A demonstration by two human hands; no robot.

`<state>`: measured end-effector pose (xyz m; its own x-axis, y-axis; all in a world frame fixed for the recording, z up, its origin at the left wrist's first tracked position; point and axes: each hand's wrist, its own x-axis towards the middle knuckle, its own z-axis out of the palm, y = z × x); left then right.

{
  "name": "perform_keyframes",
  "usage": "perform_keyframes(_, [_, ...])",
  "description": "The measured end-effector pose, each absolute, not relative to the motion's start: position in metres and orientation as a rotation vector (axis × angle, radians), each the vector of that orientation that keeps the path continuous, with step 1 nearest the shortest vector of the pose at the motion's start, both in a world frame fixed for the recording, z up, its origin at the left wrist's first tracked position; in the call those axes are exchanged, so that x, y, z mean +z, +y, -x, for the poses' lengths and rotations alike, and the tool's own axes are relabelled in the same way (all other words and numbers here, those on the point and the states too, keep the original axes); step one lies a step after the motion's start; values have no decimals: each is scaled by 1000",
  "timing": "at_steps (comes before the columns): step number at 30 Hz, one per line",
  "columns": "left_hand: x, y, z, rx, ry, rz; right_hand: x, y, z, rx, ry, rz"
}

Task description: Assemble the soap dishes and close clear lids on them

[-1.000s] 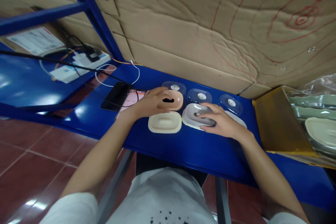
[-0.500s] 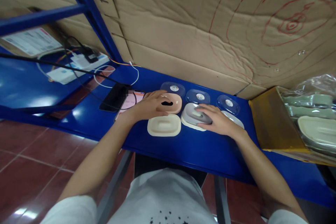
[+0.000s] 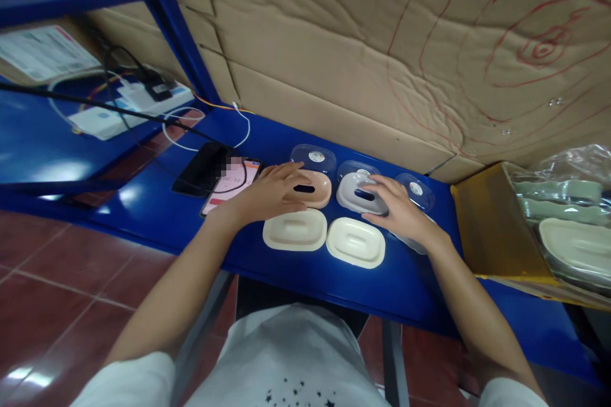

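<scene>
My left hand [image 3: 281,191] has its fingers over the left side of a peach rounded tray [image 3: 323,189] with a dark slot in its middle, the thumb at the near edge. A grey tray [image 3: 352,189] of the same shape is gripped at its right side by my right hand [image 3: 396,206]. Nearer to me lie two cream rounded dishes, a left one [image 3: 294,229] and a right one [image 3: 356,242], each with a raised bar. Behind the trays are clear lids with round stickers: a left lid [image 3: 300,154], a partly covered middle lid [image 3: 346,168] and a right lid [image 3: 424,189].
A phone [image 3: 233,186] showing a timer and a dark flat thing [image 3: 195,172] lie at the left. An open box [image 3: 496,229] with green and cream wares stands at the right. A cardboard wall [image 3: 334,44] rises behind the blue tabletop [image 3: 305,280]; a power strip [image 3: 128,111] sits at the left.
My right hand has moved the grey tray off the right cream dish, away from me. That dish now shows fully. My left hand stays on the peach tray.
</scene>
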<state>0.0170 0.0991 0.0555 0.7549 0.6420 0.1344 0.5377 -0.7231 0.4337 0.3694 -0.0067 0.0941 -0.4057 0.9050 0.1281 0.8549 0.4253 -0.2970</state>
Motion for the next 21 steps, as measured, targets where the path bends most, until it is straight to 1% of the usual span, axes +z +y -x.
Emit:
perform_keyframes(5, [65, 68, -11, 480, 904, -2605, 88, -2, -365, 378, -2510, 1503])
perform_keyframes(10, [64, 38, -23, 667, 838, -2624, 85, -11, -369, 442, -2522, 1499])
perform_keyframes(13, [61, 18, -31, 800, 780, -2653, 90, -26, -388, 352, -2465, 1553])
perform_keyframes(16, [53, -1, -30, 918, 779, -2669, 94, -55, -414, 231, -2360, 1715])
perform_keyframes(21, [34, -20, -16, 1112, 880, -2599, 76, -109, -445, 87, -2255, 1944])
